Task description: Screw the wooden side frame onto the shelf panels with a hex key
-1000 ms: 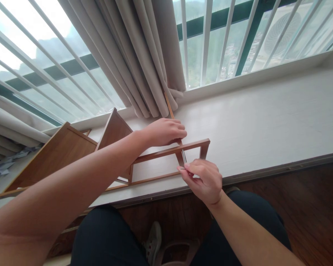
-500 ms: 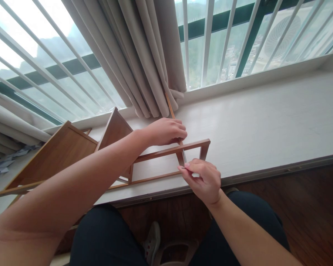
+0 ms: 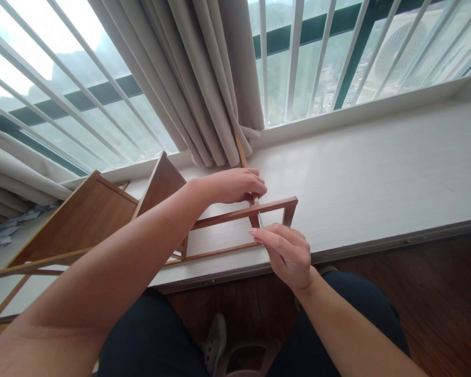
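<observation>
Wooden frame (image 3: 227, 215): brown, slim-railed, resting on the white sill (image 3: 361, 173), its long axis running left to right, far edge climbing slightly rightward.
Metal rod (image 3: 260, 220): thin, silvery, between the two hands, pointing away from the person to the frame's rail, tipped slightly left.
Left hand (image 3: 241, 186): curled around a wooden slat (image 3: 241, 152) beyond that rail.
Right hand (image 3: 288, 254): fingertips pinching the rod's near end.
</observation>
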`<action>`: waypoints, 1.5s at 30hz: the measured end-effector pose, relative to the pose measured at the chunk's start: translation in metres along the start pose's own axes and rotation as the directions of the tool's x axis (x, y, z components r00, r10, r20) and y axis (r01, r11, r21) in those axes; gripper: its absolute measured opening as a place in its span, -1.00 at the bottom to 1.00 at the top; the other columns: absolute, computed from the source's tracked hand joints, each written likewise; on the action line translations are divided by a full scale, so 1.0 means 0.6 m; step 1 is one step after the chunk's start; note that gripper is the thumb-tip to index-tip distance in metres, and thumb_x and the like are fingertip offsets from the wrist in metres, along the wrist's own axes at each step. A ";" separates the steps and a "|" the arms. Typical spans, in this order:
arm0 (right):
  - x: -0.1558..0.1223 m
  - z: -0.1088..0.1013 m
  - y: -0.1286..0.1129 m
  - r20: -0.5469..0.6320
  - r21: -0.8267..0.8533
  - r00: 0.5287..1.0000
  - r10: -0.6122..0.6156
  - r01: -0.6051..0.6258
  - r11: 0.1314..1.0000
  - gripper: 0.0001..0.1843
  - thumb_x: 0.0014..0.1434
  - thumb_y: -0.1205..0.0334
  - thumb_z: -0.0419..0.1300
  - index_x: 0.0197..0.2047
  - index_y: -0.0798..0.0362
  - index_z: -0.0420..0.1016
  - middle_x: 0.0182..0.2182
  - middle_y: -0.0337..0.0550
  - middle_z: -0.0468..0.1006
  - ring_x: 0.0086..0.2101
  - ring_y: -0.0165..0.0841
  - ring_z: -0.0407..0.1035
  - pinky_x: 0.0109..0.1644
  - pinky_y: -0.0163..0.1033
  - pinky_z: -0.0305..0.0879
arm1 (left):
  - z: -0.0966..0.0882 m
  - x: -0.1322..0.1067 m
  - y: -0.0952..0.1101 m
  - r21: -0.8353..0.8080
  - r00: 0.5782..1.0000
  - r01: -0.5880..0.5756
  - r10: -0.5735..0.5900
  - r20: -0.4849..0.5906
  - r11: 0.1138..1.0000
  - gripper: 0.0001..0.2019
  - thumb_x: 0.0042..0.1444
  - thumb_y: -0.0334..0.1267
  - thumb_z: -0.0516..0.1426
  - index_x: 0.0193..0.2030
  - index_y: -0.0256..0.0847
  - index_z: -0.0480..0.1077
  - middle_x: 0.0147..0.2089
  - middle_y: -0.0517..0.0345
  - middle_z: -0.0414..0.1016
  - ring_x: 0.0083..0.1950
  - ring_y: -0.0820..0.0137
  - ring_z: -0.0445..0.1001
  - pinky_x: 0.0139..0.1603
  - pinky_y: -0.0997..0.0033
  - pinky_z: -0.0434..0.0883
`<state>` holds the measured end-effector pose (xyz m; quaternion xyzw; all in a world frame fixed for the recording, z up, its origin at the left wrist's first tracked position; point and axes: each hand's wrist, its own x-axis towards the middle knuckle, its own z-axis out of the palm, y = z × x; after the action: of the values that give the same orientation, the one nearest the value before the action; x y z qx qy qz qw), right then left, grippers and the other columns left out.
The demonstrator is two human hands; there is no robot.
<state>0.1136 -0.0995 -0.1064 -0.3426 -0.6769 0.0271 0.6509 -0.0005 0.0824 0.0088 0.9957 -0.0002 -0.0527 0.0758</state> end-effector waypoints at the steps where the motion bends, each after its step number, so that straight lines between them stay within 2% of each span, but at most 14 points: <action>1: 0.000 -0.001 0.001 0.012 -0.005 1.000 -0.006 0.006 1.000 -0.59 0.35 0.54 0.11 0.12 -0.01 0.59 -0.33 -0.11 0.64 -0.33 -0.36 0.53 -0.30 -0.26 0.46 | 0.000 0.000 0.000 -0.001 1.000 0.001 -0.001 0.003 1.000 -0.78 0.22 -0.51 0.11 -0.37 -0.13 0.43 -0.33 0.10 0.56 -0.11 0.28 0.41 -0.10 0.36 0.36; 7: 0.001 -0.007 0.009 0.053 -0.079 0.996 -0.071 0.075 0.994 -0.61 0.34 0.54 0.10 0.07 0.01 0.62 -0.38 -0.12 0.57 -0.40 -0.36 0.41 -0.36 -0.25 0.35 | -0.001 0.000 0.002 -0.006 1.000 0.010 -0.010 0.004 1.000 -0.79 0.21 -0.52 0.13 -0.38 -0.14 0.42 -0.33 0.11 0.55 -0.11 0.29 0.39 -0.10 0.37 0.35; 11: 0.003 -0.007 0.008 0.066 -0.073 0.996 -0.063 0.068 0.995 -0.62 0.34 0.56 0.12 0.05 0.02 0.61 -0.37 -0.12 0.58 -0.38 -0.36 0.41 -0.33 -0.24 0.37 | -0.001 -0.002 0.003 0.002 1.000 0.021 -0.021 0.006 1.000 -0.81 0.22 -0.51 0.12 -0.35 -0.15 0.44 -0.29 0.09 0.55 -0.10 0.29 0.39 -0.09 0.36 0.35; 19: 0.000 -0.003 0.007 -0.041 -0.046 0.999 -0.027 0.025 0.999 -0.71 0.23 0.49 0.35 -0.01 0.03 0.54 -0.33 -0.13 0.63 -0.31 -0.35 0.51 -0.26 -0.24 0.50 | 0.001 -0.005 0.002 -0.006 1.000 0.017 -0.017 -0.010 1.000 -0.83 0.26 -0.45 0.14 -0.33 -0.15 0.47 -0.28 0.08 0.56 -0.09 0.28 0.39 -0.07 0.36 0.35; 35: -0.009 0.010 0.005 -0.125 -0.080 0.992 -0.021 0.011 0.997 -0.76 0.17 0.54 0.37 -0.23 0.06 0.46 -0.41 -0.19 0.58 -0.41 -0.40 0.47 -0.35 -0.28 0.42 | 0.004 -0.004 0.001 -0.013 0.999 0.013 -0.013 -0.033 1.000 -0.81 0.22 -0.48 0.15 -0.40 -0.17 0.42 -0.31 0.07 0.55 -0.13 0.29 0.39 -0.09 0.36 0.35; 45: -0.008 0.013 0.004 -0.136 -0.053 0.991 -0.016 0.009 0.999 -0.74 0.15 0.56 0.38 -0.21 0.05 0.48 -0.40 -0.18 0.59 -0.41 -0.39 0.48 -0.37 -0.27 0.43 | 0.009 -0.004 0.000 0.068 0.997 0.066 -0.062 -0.051 0.996 -0.82 0.20 -0.47 0.17 -0.37 -0.15 0.50 -0.30 0.10 0.60 -0.11 0.29 0.45 -0.13 0.36 0.34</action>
<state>0.1075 -0.0971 -0.1128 -0.3563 -0.6335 -0.0183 0.6866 -0.0035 0.0815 0.0040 0.9982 0.0318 -0.0308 0.0393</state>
